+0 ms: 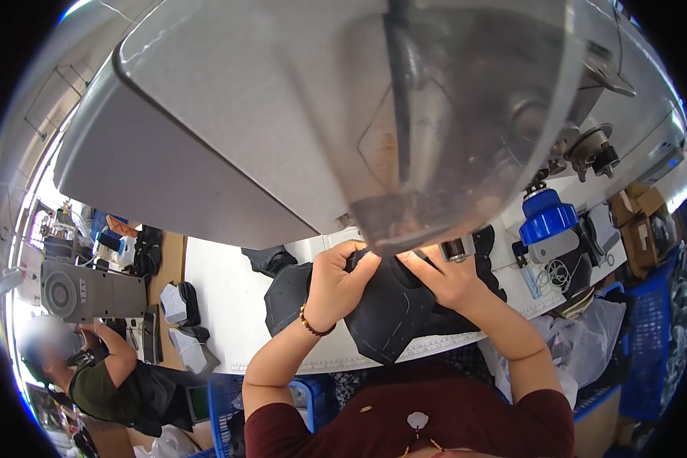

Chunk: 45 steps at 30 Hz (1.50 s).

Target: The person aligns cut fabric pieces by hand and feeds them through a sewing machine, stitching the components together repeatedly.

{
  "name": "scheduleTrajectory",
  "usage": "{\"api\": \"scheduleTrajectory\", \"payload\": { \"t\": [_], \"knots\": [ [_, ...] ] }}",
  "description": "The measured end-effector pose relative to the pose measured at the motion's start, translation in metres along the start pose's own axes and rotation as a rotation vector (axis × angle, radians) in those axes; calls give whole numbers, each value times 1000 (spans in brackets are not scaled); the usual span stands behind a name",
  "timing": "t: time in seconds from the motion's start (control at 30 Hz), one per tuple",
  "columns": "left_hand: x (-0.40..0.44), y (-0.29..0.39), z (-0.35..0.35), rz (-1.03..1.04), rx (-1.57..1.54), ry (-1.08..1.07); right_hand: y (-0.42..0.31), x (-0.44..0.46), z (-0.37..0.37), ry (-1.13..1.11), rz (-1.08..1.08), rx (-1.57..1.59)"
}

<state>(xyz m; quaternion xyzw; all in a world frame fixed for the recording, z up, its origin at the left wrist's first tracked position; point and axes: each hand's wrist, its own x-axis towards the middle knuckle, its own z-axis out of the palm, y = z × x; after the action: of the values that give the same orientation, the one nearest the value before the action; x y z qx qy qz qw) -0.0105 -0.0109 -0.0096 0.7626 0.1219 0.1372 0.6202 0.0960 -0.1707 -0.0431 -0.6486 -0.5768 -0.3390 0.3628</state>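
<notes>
A large dark fabric piece with pale stitch lines hangs over the table's front edge, under the head of a sewing machine. My left hand is closed on the upper left part of the fabric, thumb against curled fingers. On the right, my right hand grips the same fabric, its thumb and forefinger pointing inward near the needle area. The machine's clear guard and head cover some of the fingertips and the needle.
A white table with a ruler strip along its front edge carries more dark pieces. A blue thread holder and coiled cord are at right, beside blue crates and plastic bags. Another person works at left.
</notes>
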Motion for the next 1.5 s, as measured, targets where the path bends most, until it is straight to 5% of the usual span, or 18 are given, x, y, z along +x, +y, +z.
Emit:
{"api": "scheduleTrajectory", "payload": {
  "t": [0.43,0.73,0.83,1.13,1.23,1.33,1.43,1.5],
  "knots": [
    [17,8,-4,-94,-288,5,-4,27,-10,-64,76,-22],
    [16,14,-1,-175,-257,17,4,28,-14,-167,163,107],
    [16,18,3,-55,-299,5,5,28,-12,-201,217,158],
    [11,12,-3,-152,-144,-30,12,17,-8,-163,100,8],
    [11,18,-8,-198,-170,-111,8,20,-13,-290,291,168],
    [3,18,0,-33,-278,-34,5,23,-24,-352,235,93],
    [-5,10,7,-69,-427,7,-5,23,-34,-167,305,139],
    [-1,3,5,46,-161,33,-11,16,-33,-106,469,364]
  ]
}}
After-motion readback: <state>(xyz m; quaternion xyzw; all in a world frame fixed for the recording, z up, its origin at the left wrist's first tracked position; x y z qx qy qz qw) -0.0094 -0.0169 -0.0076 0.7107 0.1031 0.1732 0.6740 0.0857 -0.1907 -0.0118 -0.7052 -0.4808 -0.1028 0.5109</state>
